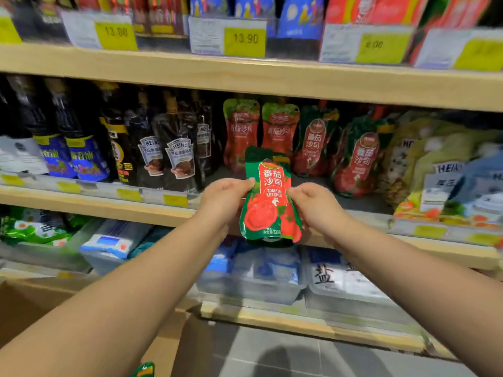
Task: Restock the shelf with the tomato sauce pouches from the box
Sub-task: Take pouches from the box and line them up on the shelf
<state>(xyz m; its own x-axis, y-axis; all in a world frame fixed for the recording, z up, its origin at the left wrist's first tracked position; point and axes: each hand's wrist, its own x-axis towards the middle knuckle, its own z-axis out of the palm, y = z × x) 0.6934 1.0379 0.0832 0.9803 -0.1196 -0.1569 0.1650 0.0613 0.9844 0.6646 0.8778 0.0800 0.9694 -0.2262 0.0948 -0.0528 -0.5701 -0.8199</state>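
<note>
A green and red tomato ketchup pouch (270,200) is held upright in front of the middle shelf (174,213). My left hand (224,200) grips its left edge and my right hand (317,206) grips its right edge. Behind it on that shelf stand matching green pouches (314,142) and two redder tomato sauce pouches (241,131). A bare patch of shelf lies right behind the held pouch. The cardboard box (30,300) sits at lower left, with another green pouch (144,370) peeking in at the bottom edge.
Dark Heinz pouches (177,156) and sesame oil bottles (81,148) fill the shelf's left. Yellow-green Heinz pouches (435,170) crowd the right. Price tags (245,39) line the upper shelf. Plastic bins of packets (250,270) sit on the lower shelf above grey floor.
</note>
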